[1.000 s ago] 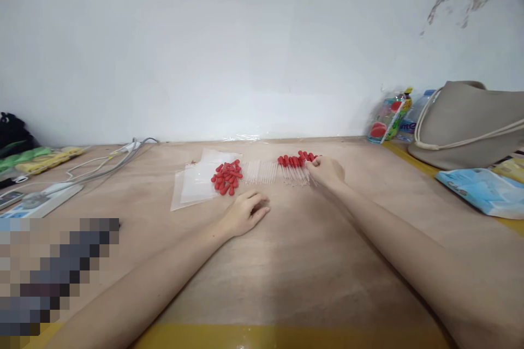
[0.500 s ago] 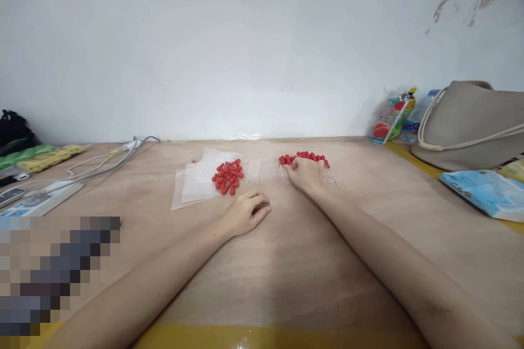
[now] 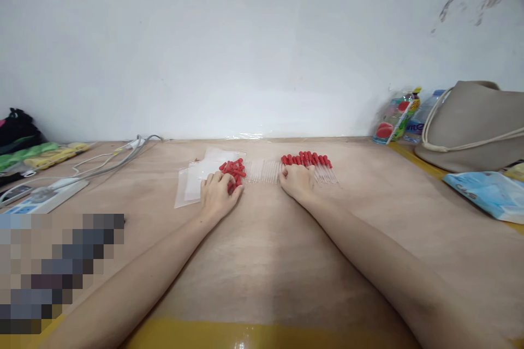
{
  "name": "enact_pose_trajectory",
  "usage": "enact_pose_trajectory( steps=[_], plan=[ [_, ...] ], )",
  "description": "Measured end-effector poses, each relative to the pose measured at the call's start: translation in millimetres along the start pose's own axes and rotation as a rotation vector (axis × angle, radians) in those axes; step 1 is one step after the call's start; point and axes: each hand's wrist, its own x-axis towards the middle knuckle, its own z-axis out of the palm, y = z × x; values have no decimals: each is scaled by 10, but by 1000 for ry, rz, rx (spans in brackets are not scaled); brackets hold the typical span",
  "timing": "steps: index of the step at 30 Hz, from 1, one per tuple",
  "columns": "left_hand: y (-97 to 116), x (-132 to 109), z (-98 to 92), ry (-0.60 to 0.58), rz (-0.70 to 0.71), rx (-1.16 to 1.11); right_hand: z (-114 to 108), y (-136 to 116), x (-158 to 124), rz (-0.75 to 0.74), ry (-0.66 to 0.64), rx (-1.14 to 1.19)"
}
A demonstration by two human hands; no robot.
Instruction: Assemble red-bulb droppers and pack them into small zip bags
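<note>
My left hand (image 3: 218, 192) reaches over the near left side of a loose pile of red rubber dropper bulbs (image 3: 234, 165), thumb apart from the bent fingers. Under the pile lie translucent plastic bags (image 3: 192, 177). Thin clear glass tubes (image 3: 264, 171) rest side by side between my hands. My right hand (image 3: 298, 181) is closed at the near left end of a row of droppers with red bulbs (image 3: 306, 158), their clear stems pointing toward me. Its fingertips are hidden, so what they hold cannot be made out.
A power strip (image 3: 53, 196) with grey cables (image 3: 118, 163) lies at the left, behind a pixelated patch. On the right are drink bottles (image 3: 395, 120), a beige bag (image 3: 470, 125) and a blue packet (image 3: 487, 193). A white wall (image 3: 262, 49) closes off the back.
My left hand has moved left from the middle of the table to the bulb pile. My right hand has shifted slightly, uncovering more of the red-bulbed row.
</note>
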Motion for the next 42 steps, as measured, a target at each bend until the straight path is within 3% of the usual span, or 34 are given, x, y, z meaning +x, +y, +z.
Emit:
enact_pose_trajectory(
  steps=[6, 13, 20, 25, 28, 32, 37, 42],
  plan=[
    [23, -15, -30, -27, 3, 50, -153, 123, -378, -124, 65, 105],
    [48, 16, -55, -78, 42, 103, -458, 425, -799, -250, 29, 215],
    [91, 41, -76, -48, 140, 244, -425, 451, -706, -74, -81, 219],
    [199, 24, -260, -60, 166, 276, -419, 423, -670, -56, -125, 204],
    [335, -75, -323, -128, 286, 123, -417, 430, -691, -61, -89, 190],
    [456, -217, -217, -279, 406, -250, -391, 458, -714, -66, 3, 258],
    [456, -221, -47, -308, 320, -517, -335, 478, -723, -191, -1, 467],
    [502, -193, -66, -251, 251, -634, -362, 408, -737, -402, -9, 551]
  ],
)
